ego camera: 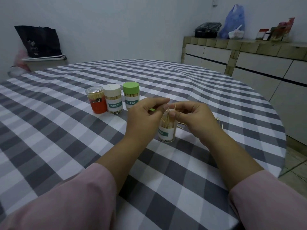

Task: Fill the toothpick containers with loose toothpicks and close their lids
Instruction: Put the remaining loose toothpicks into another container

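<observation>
Pink sleeves (pixel 71 201) lowest in view, both forearms reaching forward over round table with grey-white checked cloth (pixel 66 146). Left hand (pixel 144 117) raised above the cloth, fingers curled, thumb and fingertips pinching toothpicks (pixel 170 113) at the top of the open container (pixel 166 132). Right hand (pixel 192 117) opposite, fingers curled, also pinching the same small bundle from the other side; thumbs nearly meeting over the container mouth. Open container upright between the two hands, clear, white label with teal band, lidless, partly filled, picks leaning inside at angles. Loose toothpicks (pixel 219 123) scattered on cloth just right of right hand, mostly hidden behind it. Bit of green (pixel 152 109) peeking behind left hand, cannot tell what.

Further back, row of three closed containers, upright, close together: red-label one with clear lid (pixel 98 100) leftmost, white-lid one (pixel 113 98) touching it, green-lid one (pixel 131 95) slightly apart to right.

Far: black bag (pixel 39 41) at left wall, tiled counter (pixel 249 52) at right with blue plastic bag (pixel 235 22).
</observation>
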